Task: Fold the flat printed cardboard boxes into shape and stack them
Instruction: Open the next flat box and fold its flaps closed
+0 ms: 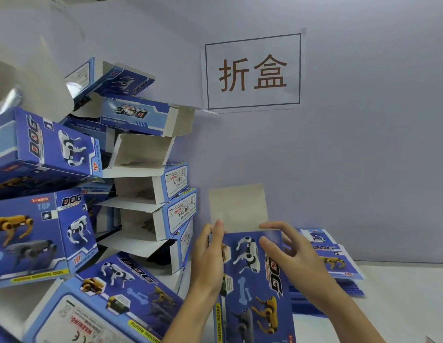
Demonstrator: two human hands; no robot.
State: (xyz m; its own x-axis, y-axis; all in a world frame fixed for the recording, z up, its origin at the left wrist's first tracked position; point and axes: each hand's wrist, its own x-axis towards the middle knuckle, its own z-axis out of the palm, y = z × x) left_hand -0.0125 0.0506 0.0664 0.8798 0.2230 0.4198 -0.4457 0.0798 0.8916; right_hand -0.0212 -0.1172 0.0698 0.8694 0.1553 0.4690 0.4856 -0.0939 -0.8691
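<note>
Printed box (250,276) is being held: left hand (208,253) is gripping its left edge, right hand (287,251) is pinching its top corner; folded stack (176,180) is leaning left of it.

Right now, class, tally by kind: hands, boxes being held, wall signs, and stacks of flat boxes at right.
hands: 2 (left hand, right hand)
held box: 1
wall sign: 1
flat stack: 1
Total: 5

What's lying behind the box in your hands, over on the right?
A pile of flat printed boxes lies on the table. The held box and right hand cover its left part, so its full extent is hidden.
</note>
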